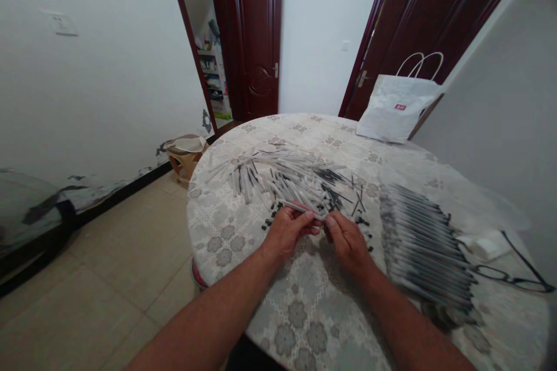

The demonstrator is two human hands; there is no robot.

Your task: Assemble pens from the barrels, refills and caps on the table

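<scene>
A thin whitish pen barrel lies across the fingers of my left hand, which is closed around it. At the barrel's right end, my right hand is closed in a pinch; whether a small part is also between those fingertips is hidden. Just beyond my hands spreads a loose heap of translucent pen barrels. Thin dark pen refills lie at the heap's right side. Small black pen caps are scattered near both hands.
Right of my hands, a neat stack of pens with dark ends rests on the patterned tablecloth. Past it are black-framed glasses and a white roll. A white paper bag stands at the far right edge.
</scene>
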